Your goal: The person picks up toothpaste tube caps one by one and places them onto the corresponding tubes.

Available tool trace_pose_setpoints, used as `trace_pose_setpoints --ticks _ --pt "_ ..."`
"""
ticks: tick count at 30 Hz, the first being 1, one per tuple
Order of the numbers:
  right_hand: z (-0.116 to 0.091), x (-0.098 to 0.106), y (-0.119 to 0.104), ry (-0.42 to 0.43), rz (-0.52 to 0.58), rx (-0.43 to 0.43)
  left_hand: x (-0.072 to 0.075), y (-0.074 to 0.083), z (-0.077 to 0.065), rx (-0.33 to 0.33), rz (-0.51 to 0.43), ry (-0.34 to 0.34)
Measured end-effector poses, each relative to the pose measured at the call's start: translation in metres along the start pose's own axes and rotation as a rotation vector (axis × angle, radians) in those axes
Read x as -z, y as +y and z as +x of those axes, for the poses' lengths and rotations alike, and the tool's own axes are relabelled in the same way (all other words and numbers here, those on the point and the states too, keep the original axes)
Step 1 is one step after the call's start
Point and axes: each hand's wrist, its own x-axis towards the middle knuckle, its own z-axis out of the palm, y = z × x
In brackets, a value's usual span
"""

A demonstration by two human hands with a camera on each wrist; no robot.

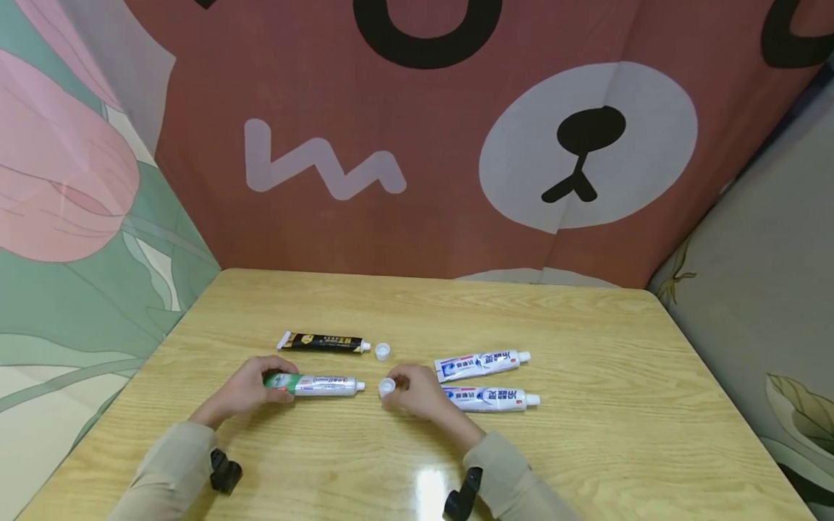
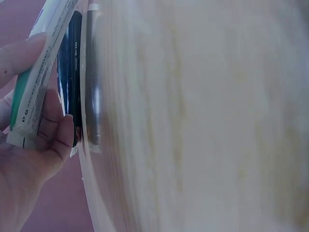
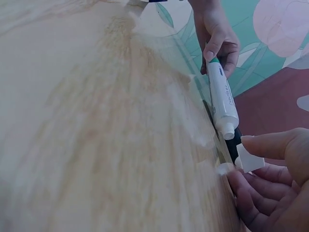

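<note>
My left hand [image 1: 253, 387] grips the tail end of a green and white toothpaste tube [image 1: 324, 386], thumb on one side and fingers on the other. The tube's bare nozzle points right, toward my other hand. Between thumb and fingers my right hand [image 1: 417, 393] pinches a white cap [image 1: 386, 386], a short gap away from that nozzle. The right wrist view shows the cap [image 3: 249, 158] held by its sides, facing the uncapped tube [image 3: 223, 104]. In the left wrist view the tube [image 2: 41, 72] slants up out of the fingers.
Behind the held tube lies a black toothpaste tube [image 1: 326, 343], uncapped, with a loose white cap [image 1: 382, 352] by its nozzle. Two white and blue tubes, one farther back [image 1: 482, 365] and one nearer [image 1: 491, 399], lie at the right. The nearer one is partly behind my right hand.
</note>
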Motion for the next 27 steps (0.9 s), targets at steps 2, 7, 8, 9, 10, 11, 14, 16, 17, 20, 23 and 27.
trace_pose_setpoints --ticks 2,7,8,9,10,11,14,16,17,20,23,27 --pt "0.0 0.0 0.0 -0.003 0.022 -0.006 0.0 0.0 0.0 -0.008 -0.004 0.003" --pt "0.001 0.001 0.0 -0.003 0.047 -0.001 -0.001 0.001 -0.001 -0.025 -0.032 0.011" --pt "0.001 0.001 0.0 -0.002 0.048 0.003 -0.001 0.002 -0.001 -0.025 -0.043 0.015" --pt "0.001 0.001 0.0 -0.002 0.049 0.007 -0.001 0.002 -0.001 -0.026 -0.052 0.022" --pt "0.001 0.001 0.0 0.0 0.047 0.012 -0.001 0.003 -0.001 -0.026 -0.06 0.027" --pt "0.001 0.001 0.0 0.002 0.046 0.015 0.0 0.003 -0.002 -0.031 -0.069 0.031" --pt "0.001 0.001 0.001 0.009 0.041 0.026 0.001 0.005 -0.002 -0.042 -0.091 0.042" --pt "0.002 0.001 0.001 0.013 0.043 0.034 0.002 0.007 -0.002 -0.049 -0.103 0.039" --pt "0.002 0.001 0.001 0.014 0.046 0.035 0.003 0.009 -0.002 -0.05 -0.11 0.037" --pt "0.003 0.0 0.0 0.008 0.064 0.044 0.004 0.012 -0.002 -0.052 -0.126 0.021" --pt "0.003 -0.001 -0.002 0.003 0.088 0.039 0.004 0.017 -0.001 -0.056 -0.142 0.011" --pt "0.002 -0.001 -0.005 0.002 0.114 0.031 0.004 0.021 -0.002 -0.062 -0.155 0.013"
